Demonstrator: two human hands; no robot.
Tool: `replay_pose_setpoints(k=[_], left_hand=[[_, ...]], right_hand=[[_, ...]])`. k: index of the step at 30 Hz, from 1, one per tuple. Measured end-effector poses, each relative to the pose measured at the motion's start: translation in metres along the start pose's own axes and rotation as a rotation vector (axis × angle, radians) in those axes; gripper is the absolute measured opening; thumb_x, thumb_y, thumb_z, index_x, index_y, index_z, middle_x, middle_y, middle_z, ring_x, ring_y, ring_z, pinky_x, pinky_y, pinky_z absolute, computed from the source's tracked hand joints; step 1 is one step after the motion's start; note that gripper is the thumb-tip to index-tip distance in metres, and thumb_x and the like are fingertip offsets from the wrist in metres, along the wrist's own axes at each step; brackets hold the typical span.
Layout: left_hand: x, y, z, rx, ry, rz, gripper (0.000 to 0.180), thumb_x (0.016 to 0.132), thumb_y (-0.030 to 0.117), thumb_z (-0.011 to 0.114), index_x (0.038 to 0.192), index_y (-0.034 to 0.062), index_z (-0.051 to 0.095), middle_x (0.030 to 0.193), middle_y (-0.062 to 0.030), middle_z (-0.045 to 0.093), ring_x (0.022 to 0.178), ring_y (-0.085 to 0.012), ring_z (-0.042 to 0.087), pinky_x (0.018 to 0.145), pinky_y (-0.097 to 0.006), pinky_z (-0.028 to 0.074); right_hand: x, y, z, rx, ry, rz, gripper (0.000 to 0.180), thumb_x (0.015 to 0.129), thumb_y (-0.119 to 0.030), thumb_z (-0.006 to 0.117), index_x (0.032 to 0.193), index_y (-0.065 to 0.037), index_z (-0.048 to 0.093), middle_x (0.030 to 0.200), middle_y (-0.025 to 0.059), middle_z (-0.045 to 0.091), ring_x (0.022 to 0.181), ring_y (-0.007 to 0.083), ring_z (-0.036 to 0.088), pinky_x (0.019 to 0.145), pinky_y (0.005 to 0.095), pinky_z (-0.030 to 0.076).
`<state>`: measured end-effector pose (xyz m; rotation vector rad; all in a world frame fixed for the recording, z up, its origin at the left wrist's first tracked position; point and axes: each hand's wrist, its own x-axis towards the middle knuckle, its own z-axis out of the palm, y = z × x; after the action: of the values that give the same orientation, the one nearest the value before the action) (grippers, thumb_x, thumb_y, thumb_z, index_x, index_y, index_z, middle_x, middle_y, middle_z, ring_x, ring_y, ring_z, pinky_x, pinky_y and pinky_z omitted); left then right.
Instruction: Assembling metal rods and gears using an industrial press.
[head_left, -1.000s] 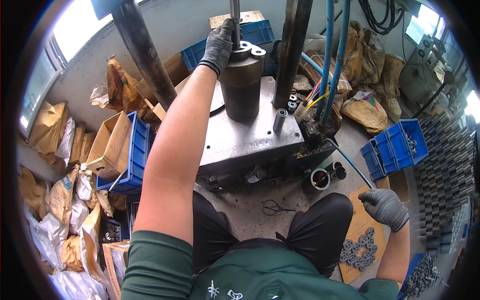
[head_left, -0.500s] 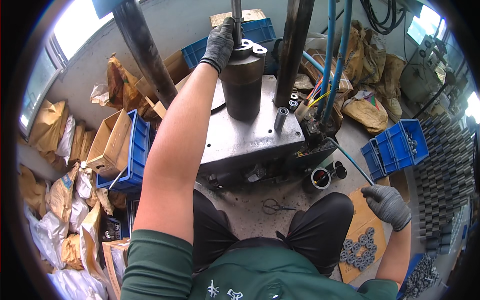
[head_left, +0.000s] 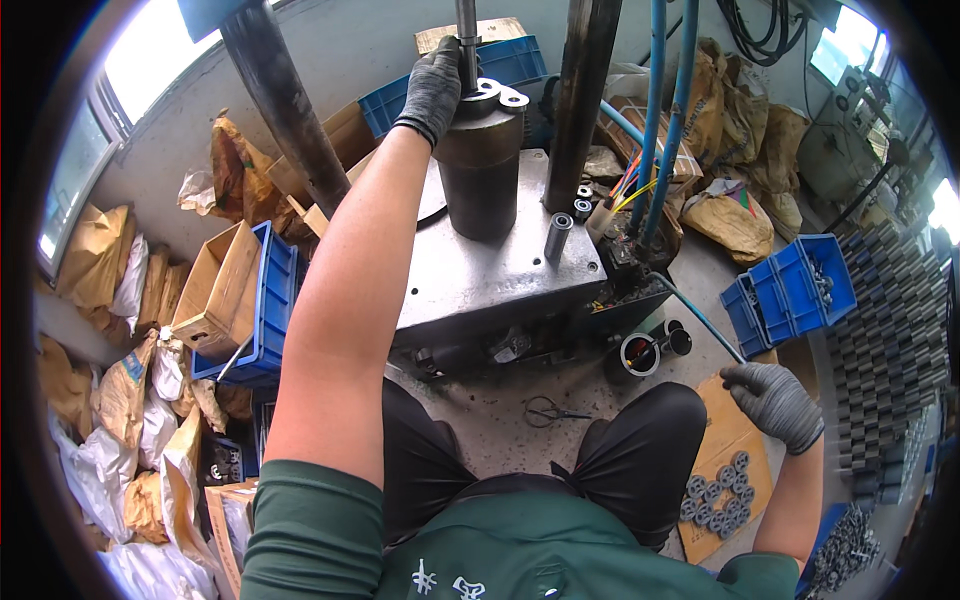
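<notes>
The left hand (head_left: 431, 95), gloved, reaches over the steel press bed (head_left: 470, 283) and lies against an upright steel rod (head_left: 467, 52), apparently to steady it. The far side of the fingers is hidden, so I cannot tell how firmly they close. The rod stands above the bed, at the top of a dark steel cylinder (head_left: 478, 190), which seems to serve as a raised support. Two flat steel rings (head_left: 514, 100) sit on the cylinder top, one at the rod's foot.

The right hand (head_left: 776, 407) grasps the end of a thin lever (head_left: 703, 316) that slopes out from the bed's right side, probably held at its tip for leverage. A short steel tube (head_left: 559, 238) stands on the bed's right corner.

Right of the bed, a blue plastic crate (head_left: 775, 298) holds small metal parts. Below the bed's right end, a dark round pot (head_left: 615, 368) has something red inside. Left of the bed, a second blue crate (head_left: 272, 315) carries an open-topped brown box (head_left: 205, 322); whether anything lies deeper in that crate I cannot tell.
</notes>
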<state>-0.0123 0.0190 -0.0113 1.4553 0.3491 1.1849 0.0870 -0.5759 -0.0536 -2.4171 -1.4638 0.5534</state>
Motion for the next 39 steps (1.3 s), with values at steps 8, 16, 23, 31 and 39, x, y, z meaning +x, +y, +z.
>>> replay_pose_setpoints(k=[8, 16, 23, 31, 39], left_hand=[[0.0, -0.003, 0.0, 0.004, -0.03, 0.034, 0.048, 0.109, 0.046, 0.053, 0.106, 0.0015, 0.071, 0.084, -0.0078, 0.072, 0.076, -0.0157, 0.067, 0.075, -0.031, 0.056], [-0.007, -0.003, 0.009, 0.244, 0.057, 0.203, 0.048, 0.102, 0.049, 0.066, 0.114, 0.0019, 0.068, 0.096, -0.0091, 0.071, 0.086, -0.0168, 0.067, 0.079, -0.033, 0.056], [0.004, -0.012, -0.014, 0.006, 0.016, 0.117, 0.038, 0.105, 0.038, 0.064, 0.114, 0.0016, 0.066, 0.093, -0.0093, 0.072, 0.084, -0.0164, 0.068, 0.075, -0.032, 0.056], [-0.004, 0.003, -0.003, -0.111, -0.032, 0.049, 0.037, 0.108, 0.037, 0.058, 0.112, 0.0013, 0.066, 0.085, -0.0087, 0.072, 0.073, -0.0156, 0.068, 0.071, -0.03, 0.058], [-0.002, 0.0, -0.001, -0.079, -0.03, 0.01, 0.04, 0.11, 0.038, 0.054, 0.11, 0.001, 0.067, 0.083, -0.0095, 0.072, 0.071, -0.0156, 0.068, 0.07, -0.03, 0.059]], right_hand=[[0.061, -0.017, -0.054, -0.233, 0.885, -0.24, 0.015, 0.095, 0.0, 0.063, 0.108, -0.001, 0.07, 0.098, 0.0174, 0.071, 0.089, 0.0346, 0.07, 0.083, 0.0386, 0.057], [0.174, 0.015, -0.147, -0.242, 1.133, -0.178, 0.02, 0.1, -0.017, 0.065, 0.111, -0.002, 0.072, 0.102, 0.0204, 0.074, 0.092, 0.0353, 0.073, 0.083, 0.0392, 0.057], [0.197, 0.015, -0.153, -0.236, 0.954, -0.007, 0.026, 0.1, -0.025, 0.067, 0.115, -0.005, 0.073, 0.102, 0.0206, 0.075, 0.092, 0.0358, 0.073, 0.084, 0.041, 0.056], [0.187, 0.007, -0.157, -0.188, 0.9, 0.047, 0.022, 0.097, -0.02, 0.065, 0.11, -0.005, 0.073, 0.097, 0.0199, 0.074, 0.09, 0.0334, 0.072, 0.085, 0.0404, 0.055], [0.186, 0.013, -0.159, -0.229, 0.872, 0.09, 0.022, 0.096, -0.013, 0.067, 0.114, -0.003, 0.073, 0.093, 0.0149, 0.075, 0.08, 0.0195, 0.069, 0.081, 0.0341, 0.055]])
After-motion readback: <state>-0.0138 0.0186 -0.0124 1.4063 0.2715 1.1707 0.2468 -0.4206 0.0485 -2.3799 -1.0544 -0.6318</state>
